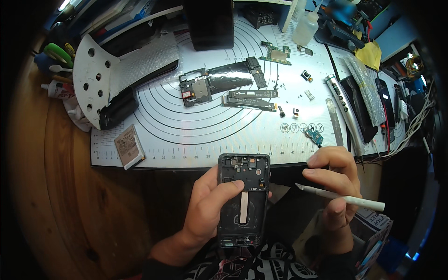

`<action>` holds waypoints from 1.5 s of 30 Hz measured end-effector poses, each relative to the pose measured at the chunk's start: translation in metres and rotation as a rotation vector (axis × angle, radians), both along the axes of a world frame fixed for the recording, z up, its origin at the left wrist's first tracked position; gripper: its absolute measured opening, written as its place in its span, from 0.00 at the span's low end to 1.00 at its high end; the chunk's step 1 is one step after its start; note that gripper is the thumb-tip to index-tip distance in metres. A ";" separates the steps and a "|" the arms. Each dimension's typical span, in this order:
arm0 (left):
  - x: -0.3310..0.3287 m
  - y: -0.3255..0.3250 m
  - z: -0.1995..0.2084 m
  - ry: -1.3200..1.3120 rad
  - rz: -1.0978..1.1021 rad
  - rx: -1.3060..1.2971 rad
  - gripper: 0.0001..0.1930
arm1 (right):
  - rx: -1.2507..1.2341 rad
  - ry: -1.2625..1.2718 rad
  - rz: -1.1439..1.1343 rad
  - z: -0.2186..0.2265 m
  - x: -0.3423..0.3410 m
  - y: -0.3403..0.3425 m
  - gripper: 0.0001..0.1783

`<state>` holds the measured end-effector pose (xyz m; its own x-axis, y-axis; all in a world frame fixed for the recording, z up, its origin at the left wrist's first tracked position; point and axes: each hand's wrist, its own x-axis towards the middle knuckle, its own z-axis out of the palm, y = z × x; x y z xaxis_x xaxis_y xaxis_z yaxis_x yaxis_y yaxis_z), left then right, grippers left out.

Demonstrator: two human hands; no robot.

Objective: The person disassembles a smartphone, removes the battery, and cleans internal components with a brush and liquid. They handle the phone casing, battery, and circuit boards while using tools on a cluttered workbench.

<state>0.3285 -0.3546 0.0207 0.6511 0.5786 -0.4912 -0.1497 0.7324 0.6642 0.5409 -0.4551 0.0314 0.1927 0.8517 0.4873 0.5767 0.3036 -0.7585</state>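
My left hand (205,200) grips an opened phone frame (232,205) upright in front of the mat's near edge. Its thumb presses on the inside of the frame, just above a pale strip (244,207); the other fingers wrap behind. To the right of the frame, my right hand (338,182) holds a white pen-shaped tool (359,201) between thumb and fingers. The tool's pointed tip aims left at the frame, apart from it. A small blue circuit board (314,136) lies on the mat beyond my right hand.
On the white mat (186,151) lie a battery (129,146), black phone covers (196,88), flat flex cables (249,100), a green circuit board (276,54), loose screws and small camera modules (296,112). A silver rod-like tool (343,112) and a perforated white holder (91,79) flank them.
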 end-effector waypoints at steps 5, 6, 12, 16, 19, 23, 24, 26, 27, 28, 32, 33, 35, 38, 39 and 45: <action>0.002 -0.001 -0.004 -0.184 0.044 -0.082 0.26 | -0.062 0.107 -0.095 -0.008 0.007 -0.023 0.35; -0.003 0.000 -0.010 -0.288 0.038 -0.132 0.29 | -0.084 0.153 -0.133 -0.004 0.011 -0.026 0.32; -0.002 -0.006 -0.015 -0.621 0.140 -0.318 0.40 | -0.130 0.281 -0.412 0.014 0.062 -0.032 0.22; 0.002 -0.008 -0.011 -0.635 0.173 -0.291 0.38 | -0.330 -0.050 -0.538 0.021 0.112 -0.009 0.15; 0.004 -0.008 -0.009 -0.631 0.207 -0.195 0.38 | -0.420 -0.272 -0.490 0.028 0.126 0.016 0.14; -0.001 -0.005 -0.010 -0.680 0.249 -0.106 0.40 | -0.528 -0.406 -0.397 0.033 0.150 0.065 0.16; -0.002 -0.004 -0.012 -0.682 0.253 -0.080 0.40 | -0.559 -0.429 -0.399 0.032 0.158 0.078 0.17; -0.008 -0.001 -0.019 -0.685 0.272 -0.027 0.41 | -0.606 -0.479 -0.396 0.030 0.169 0.102 0.18; -0.008 0.001 -0.024 -0.677 0.271 0.018 0.42 | -0.626 -0.507 -0.402 0.030 0.175 0.110 0.18; -0.010 0.002 -0.028 -0.658 0.284 0.068 0.43 | -0.646 -0.529 -0.392 0.028 0.176 0.119 0.19; -0.017 0.005 -0.036 -0.591 0.307 0.208 0.50 | -0.567 -0.640 -0.527 0.026 0.161 0.150 0.25; -0.018 0.005 -0.037 -0.574 0.314 0.242 0.50 | -0.468 -0.554 -0.490 0.029 0.153 0.158 0.28; -0.017 0.003 -0.040 -0.534 0.353 0.245 0.54 | -0.296 -0.364 -0.422 0.024 0.136 0.168 0.33; -0.009 0.004 -0.036 -0.494 0.373 0.259 0.52 | -0.186 -0.315 -0.369 0.010 0.143 0.181 0.35; -0.009 0.004 -0.036 -0.480 0.363 0.260 0.52 | -0.219 -0.272 -0.372 0.012 0.141 0.182 0.34; -0.014 -0.001 -0.037 -0.357 0.381 0.314 0.54 | 0.120 -0.554 0.037 0.020 0.081 0.135 0.26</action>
